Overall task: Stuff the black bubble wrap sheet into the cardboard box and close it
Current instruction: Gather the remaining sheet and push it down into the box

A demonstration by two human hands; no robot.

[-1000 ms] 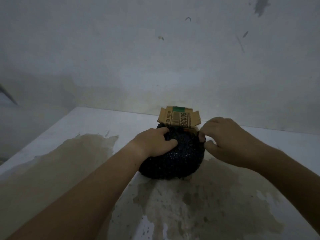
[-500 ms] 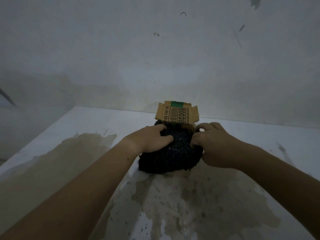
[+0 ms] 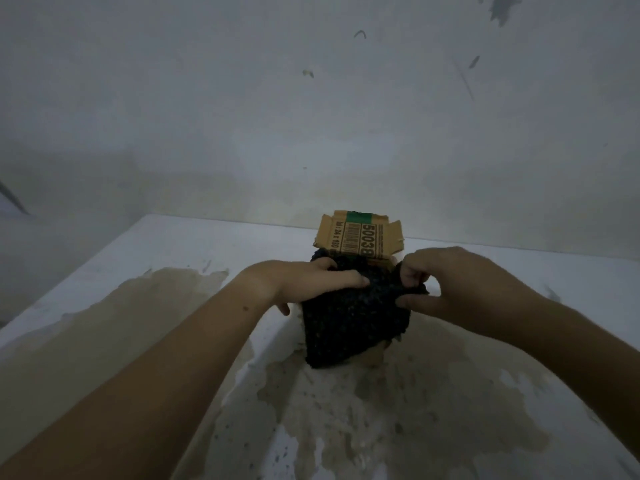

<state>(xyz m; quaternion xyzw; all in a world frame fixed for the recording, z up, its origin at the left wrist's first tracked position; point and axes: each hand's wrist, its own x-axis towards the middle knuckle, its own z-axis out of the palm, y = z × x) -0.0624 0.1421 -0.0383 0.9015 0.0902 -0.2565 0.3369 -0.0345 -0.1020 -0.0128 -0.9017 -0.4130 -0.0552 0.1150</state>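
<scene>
A black bubble wrap sheet (image 3: 349, 327) is bunched over a small cardboard box and hangs down its near side. Of the cardboard box (image 3: 360, 237) I see mainly the raised far flap, printed with a barcode, the digits 5003 and a green strip; the box body is hidden under the wrap. My left hand (image 3: 311, 284) lies on the wrap's top left, fingers stretched across it, thumb down the side. My right hand (image 3: 450, 289) pinches the wrap's top right edge between thumb and curled fingers.
The box stands on a white table (image 3: 173, 258) with large brown stains (image 3: 398, 420) across its near half. A grey, marked wall (image 3: 311, 116) rises right behind the table. The table's left edge runs diagonally at the left.
The wrap bundle has gone from a round lump to a flatter, more squared shape over the box. My right hand has shifted inward and taken a pinch on its right edge.
</scene>
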